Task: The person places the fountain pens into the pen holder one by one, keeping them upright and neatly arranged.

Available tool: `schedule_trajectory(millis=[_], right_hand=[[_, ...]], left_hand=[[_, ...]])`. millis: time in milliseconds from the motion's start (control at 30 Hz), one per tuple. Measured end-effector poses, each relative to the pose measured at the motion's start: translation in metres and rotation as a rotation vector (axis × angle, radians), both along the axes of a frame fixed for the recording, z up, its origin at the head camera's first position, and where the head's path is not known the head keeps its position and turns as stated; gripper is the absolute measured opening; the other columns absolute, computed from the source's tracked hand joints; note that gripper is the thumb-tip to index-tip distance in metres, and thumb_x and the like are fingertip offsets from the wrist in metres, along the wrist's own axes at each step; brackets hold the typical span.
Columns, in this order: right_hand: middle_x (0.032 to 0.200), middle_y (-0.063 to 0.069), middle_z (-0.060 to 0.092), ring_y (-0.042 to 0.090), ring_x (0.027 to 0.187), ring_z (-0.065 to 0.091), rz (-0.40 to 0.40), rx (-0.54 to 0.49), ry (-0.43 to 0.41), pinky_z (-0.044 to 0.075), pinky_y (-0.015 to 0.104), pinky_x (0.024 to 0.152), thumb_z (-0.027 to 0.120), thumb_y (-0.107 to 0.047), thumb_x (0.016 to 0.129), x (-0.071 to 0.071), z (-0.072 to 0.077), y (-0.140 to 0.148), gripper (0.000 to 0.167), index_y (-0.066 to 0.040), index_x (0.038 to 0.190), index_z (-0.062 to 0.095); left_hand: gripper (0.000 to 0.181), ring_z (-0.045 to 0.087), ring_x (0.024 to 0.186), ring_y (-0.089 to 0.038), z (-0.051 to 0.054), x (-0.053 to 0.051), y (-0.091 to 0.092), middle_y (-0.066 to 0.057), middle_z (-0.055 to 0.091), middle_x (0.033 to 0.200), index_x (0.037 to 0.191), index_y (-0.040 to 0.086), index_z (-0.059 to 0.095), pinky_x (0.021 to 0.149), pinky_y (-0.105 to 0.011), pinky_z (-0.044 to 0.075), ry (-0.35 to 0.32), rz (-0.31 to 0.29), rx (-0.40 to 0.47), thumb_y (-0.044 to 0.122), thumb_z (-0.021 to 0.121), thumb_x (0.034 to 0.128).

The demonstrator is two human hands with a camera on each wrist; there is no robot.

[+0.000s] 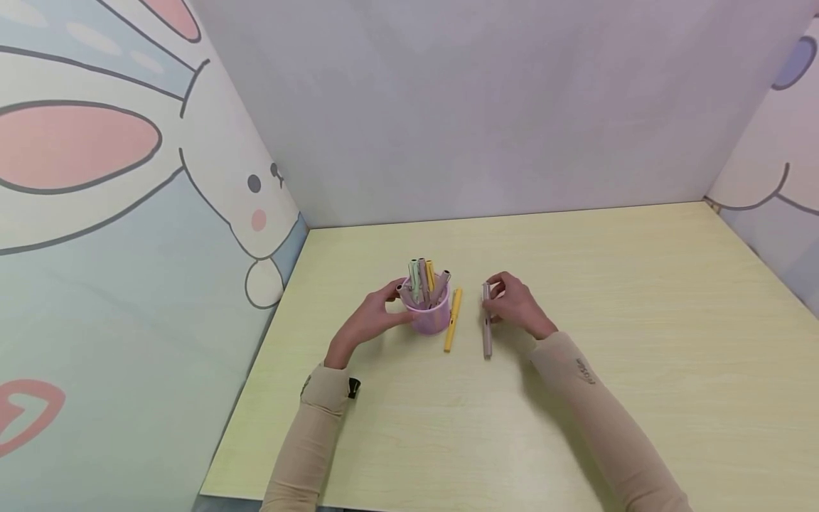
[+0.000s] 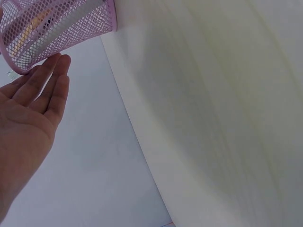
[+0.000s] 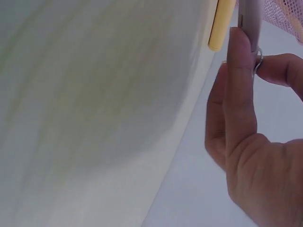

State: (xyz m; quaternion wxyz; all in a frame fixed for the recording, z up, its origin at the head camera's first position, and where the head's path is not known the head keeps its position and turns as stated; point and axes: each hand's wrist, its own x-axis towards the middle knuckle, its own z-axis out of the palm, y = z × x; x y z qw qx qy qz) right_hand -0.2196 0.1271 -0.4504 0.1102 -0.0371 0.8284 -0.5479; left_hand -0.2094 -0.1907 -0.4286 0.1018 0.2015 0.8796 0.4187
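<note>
A pink-purple mesh pen cup [image 1: 431, 321] stands on the table with several pens in it, mauve, pale green and yellow. My left hand [image 1: 366, 320] holds the cup from its left side, thumb in front and fingers behind near the rim. In the left wrist view those fingers [image 2: 45, 90] reach along the mesh. My right hand [image 1: 517, 307] pinches a mauve pen [image 1: 488, 345] by its upper, clip end, with the pen pointing toward me. Between this pen and the cup lies a yellow pen [image 1: 452, 323], apart from both hands.
The pale wooden table [image 1: 640, 341] stretches to both sides and meets a plain back wall [image 1: 480, 114]. A wall with a cartoon rabbit [image 1: 217, 163] borders its left side. Beside my left cuff shows a small black object [image 1: 355, 387].
</note>
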Motion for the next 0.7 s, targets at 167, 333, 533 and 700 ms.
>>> schedule_trajectory(millis=[167, 333, 533, 700], right_hand=[[0.112, 0.021, 0.054, 0.029, 0.091, 0.065, 0.011, -0.078, 0.052, 0.062, 0.039, 0.070, 0.064, 0.001, 0.094, 0.002, 0.003, 0.004, 0.047, 0.006, 0.138, 0.047], [0.116, 0.023, 0.054, 0.031, 0.095, 0.062, 0.016, -0.128, 0.093, 0.062, 0.041, 0.071, 0.065, 0.001, 0.095, 0.002, 0.006, 0.007, 0.049, 0.005, 0.140, 0.047], [0.117, 0.024, 0.053, 0.025, 0.093, 0.063, 0.025, -0.226, 0.143, 0.062, 0.045, 0.072, 0.066, 0.003, 0.095, 0.002, 0.008, 0.010, 0.051, 0.006, 0.142, 0.047], [0.115, 0.025, 0.053, 0.021, 0.091, 0.063, 0.033, -0.295, 0.193, 0.061, 0.051, 0.073, 0.066, 0.005, 0.095, 0.001, 0.011, 0.010, 0.049, 0.005, 0.141, 0.048]], left_hand=[[0.078, 0.052, 0.131, -0.037, 0.000, 0.000, 0.000, -0.015, 0.058, 0.143, 0.158, 0.010, 0.041, 0.105, -0.058, 0.044, 0.007, -0.001, -0.003, 0.036, 0.076, 0.0935], [0.078, 0.052, 0.131, -0.037, 0.000, 0.000, 0.000, -0.014, 0.058, 0.144, 0.158, 0.011, 0.041, 0.105, -0.058, 0.043, 0.005, -0.001, -0.002, 0.038, 0.076, 0.0935], [0.079, 0.052, 0.131, -0.037, -0.001, -0.001, 0.000, -0.015, 0.058, 0.143, 0.159, 0.011, 0.040, 0.105, -0.058, 0.043, 0.002, -0.003, -0.005, 0.039, 0.075, 0.0941], [0.079, 0.051, 0.131, -0.038, -0.001, -0.001, 0.000, -0.015, 0.058, 0.142, 0.159, 0.011, 0.040, 0.105, -0.058, 0.044, 0.003, -0.005, -0.005, 0.037, 0.075, 0.0938]])
